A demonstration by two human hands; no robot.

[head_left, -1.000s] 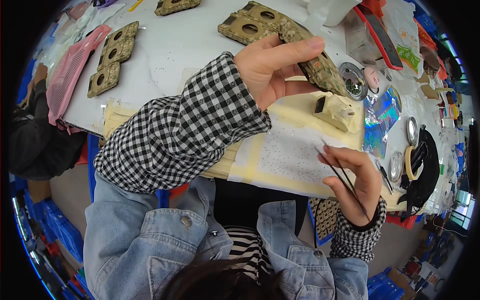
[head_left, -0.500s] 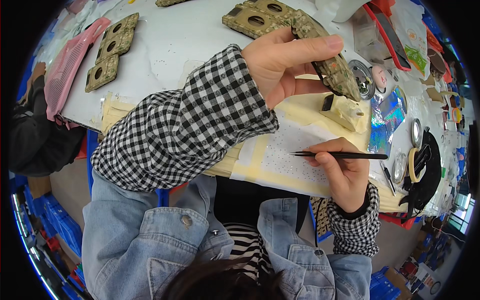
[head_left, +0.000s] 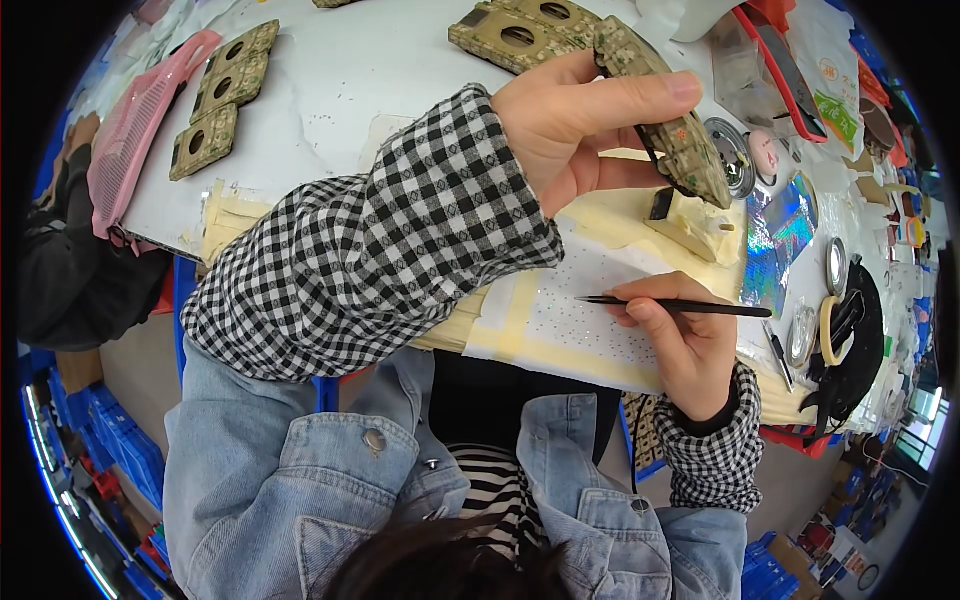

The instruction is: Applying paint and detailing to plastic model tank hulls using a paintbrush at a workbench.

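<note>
My left hand (head_left: 585, 125) is raised over the table and grips a curved, camouflage-patterned piece (head_left: 685, 150) between thumb and fingers. Its far side is turned away from view. In my right hand (head_left: 690, 345) a pair of slim black tweezers (head_left: 715, 308) is pinched, the fine tips pointing left. Those tips sit just over a white sheet (head_left: 520, 330) dotted with small shiny specks; I cannot tell whether they hold one. Beyond the sheet stands a pale yellow wrapped block (head_left: 700, 225) with a dark end. Flat camouflage pieces with round holes (head_left: 490, 42) lie behind my left hand.
More camouflage pieces (head_left: 225, 85) lie at the far left beside a pink mesh basket (head_left: 145, 130). To the right are a holographic sheet (head_left: 775, 250), a round metal tin (head_left: 730, 155), a tape roll (head_left: 830, 330) and a black bag (head_left: 860, 350). Another person's dark sleeve (head_left: 75, 270) shows at left.
My left hand and the curved piece have shifted slightly to the right. The tweezers in my right hand have moved very slightly left and up.
</note>
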